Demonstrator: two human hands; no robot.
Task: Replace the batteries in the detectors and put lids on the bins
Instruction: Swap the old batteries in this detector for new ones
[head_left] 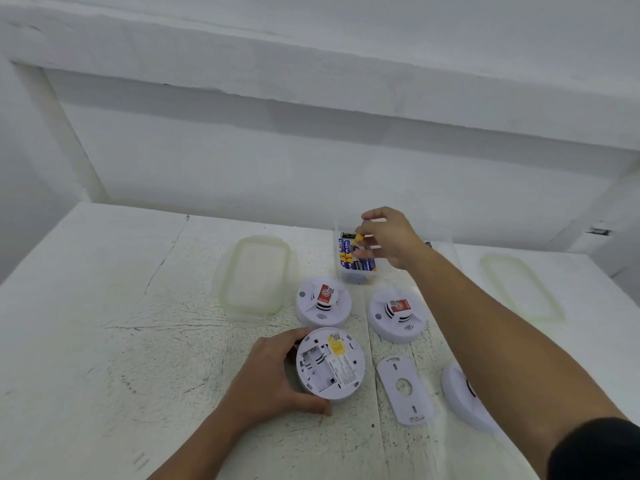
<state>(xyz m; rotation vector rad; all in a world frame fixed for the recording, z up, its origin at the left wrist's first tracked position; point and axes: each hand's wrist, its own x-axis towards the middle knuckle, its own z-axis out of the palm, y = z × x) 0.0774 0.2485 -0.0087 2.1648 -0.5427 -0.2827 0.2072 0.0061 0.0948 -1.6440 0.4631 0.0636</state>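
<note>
The round white plastic detector point(330, 363), turned with its empty battery bay upward, is gripped at the rim by the left hand point(273, 372) to steady it. A blue-yellow battery point(360, 237) is pinched by the right hand point(391, 237) over the clear plastic bin point(358, 278), probably for loading.

Bin point(349, 277) sitting on bench point(104, 306); first lid point(254, 275) lying left of it, second lid point(521, 289) right, detector point(330, 363) lying before it.
</note>
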